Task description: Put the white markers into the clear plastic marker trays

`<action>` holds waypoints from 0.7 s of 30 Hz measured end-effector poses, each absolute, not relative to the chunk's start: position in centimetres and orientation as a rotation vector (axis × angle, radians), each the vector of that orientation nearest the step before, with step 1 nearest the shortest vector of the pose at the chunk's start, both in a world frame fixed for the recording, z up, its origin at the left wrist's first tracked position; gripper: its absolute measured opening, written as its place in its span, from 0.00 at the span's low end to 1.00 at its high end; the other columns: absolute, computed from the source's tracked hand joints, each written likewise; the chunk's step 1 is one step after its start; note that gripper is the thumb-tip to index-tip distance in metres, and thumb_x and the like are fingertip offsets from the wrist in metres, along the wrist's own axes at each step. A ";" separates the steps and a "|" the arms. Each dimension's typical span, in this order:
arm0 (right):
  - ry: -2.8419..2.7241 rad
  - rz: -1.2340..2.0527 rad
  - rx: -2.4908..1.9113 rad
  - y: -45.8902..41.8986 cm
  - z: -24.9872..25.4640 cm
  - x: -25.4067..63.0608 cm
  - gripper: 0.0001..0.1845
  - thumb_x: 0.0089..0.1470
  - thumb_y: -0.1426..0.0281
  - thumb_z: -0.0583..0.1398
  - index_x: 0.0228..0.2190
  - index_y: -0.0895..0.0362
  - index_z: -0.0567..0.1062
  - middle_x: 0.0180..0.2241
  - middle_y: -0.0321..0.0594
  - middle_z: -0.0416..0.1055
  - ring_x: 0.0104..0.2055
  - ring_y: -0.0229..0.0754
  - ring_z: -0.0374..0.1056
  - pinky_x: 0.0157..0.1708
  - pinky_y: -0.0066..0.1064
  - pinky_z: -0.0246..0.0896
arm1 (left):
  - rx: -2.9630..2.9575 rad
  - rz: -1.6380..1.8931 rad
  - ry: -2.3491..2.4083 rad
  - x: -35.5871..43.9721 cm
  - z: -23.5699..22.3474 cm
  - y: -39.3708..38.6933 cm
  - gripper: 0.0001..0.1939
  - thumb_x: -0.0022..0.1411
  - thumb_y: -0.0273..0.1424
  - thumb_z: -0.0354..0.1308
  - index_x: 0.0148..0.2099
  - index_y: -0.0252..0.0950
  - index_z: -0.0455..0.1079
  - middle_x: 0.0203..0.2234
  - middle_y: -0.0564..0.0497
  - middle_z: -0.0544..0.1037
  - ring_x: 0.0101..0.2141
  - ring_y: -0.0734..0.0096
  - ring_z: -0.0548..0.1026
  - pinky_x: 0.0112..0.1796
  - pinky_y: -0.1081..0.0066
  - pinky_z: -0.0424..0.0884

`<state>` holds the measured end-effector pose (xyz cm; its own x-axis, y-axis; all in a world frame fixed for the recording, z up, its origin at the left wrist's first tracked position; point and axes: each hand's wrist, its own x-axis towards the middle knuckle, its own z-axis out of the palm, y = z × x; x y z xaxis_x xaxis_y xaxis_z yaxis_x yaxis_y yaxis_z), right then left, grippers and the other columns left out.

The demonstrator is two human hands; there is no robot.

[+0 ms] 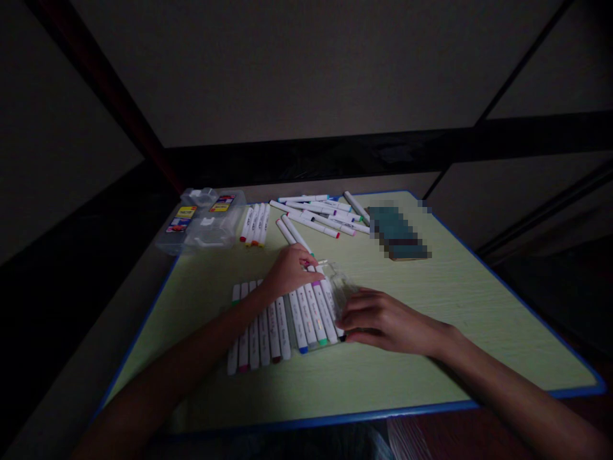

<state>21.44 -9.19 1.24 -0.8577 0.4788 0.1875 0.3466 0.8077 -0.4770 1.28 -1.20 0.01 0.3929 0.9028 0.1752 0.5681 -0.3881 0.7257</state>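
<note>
Markers (315, 313) laid side by side in a clear plastic holder (347, 284) at the middle of the table (469, 306), just beside a second row (264, 348) on the left. Left hand (290, 271) bent over the upper ends, grip on any single marker not determinable. Right hand (380, 317) curled, fingertips at the lower end of the black-ended marker (329, 300), closure not determinable; loose markers (325, 214) heaped beyond.

Lighting: dim; palest tones held by white markers (297, 319), their lettering blurred. Soft shadow is cast on the tabletop (460, 319) near seven o'clock, below the left forearm (186, 364). Margins at nine and three o'clock are sunk in near-black. Teal object (395, 227) toward three o'clock: masked by pixelation.
</note>
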 end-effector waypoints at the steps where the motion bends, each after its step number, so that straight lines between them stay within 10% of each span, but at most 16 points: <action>1: -2.694 0.629 -0.631 -9.2 1.3 21.4 0.12 0.57 0.65 0.53 0.37 0.56 0.73 0.32 0.40 0.72 0.36 0.38 0.64 0.37 0.33 0.57 | 2.084 0.765 1.250 1.3 0.0 -1.2 0.09 0.38 0.24 0.68 0.27 0.32 0.74 0.28 0.51 0.70 0.29 0.74 0.70 0.33 0.72 0.70; 21: -2.693 0.635 -0.624 -9.2 1.3 21.4 0.11 0.57 0.66 0.54 0.37 0.57 0.73 0.34 0.39 0.72 0.37 0.38 0.65 0.38 0.33 0.57 | 2.108 0.782 1.212 1.2 0.0 -1.1 0.09 0.38 0.24 0.67 0.26 0.31 0.72 0.25 0.53 0.69 0.27 0.75 0.69 0.30 0.74 0.67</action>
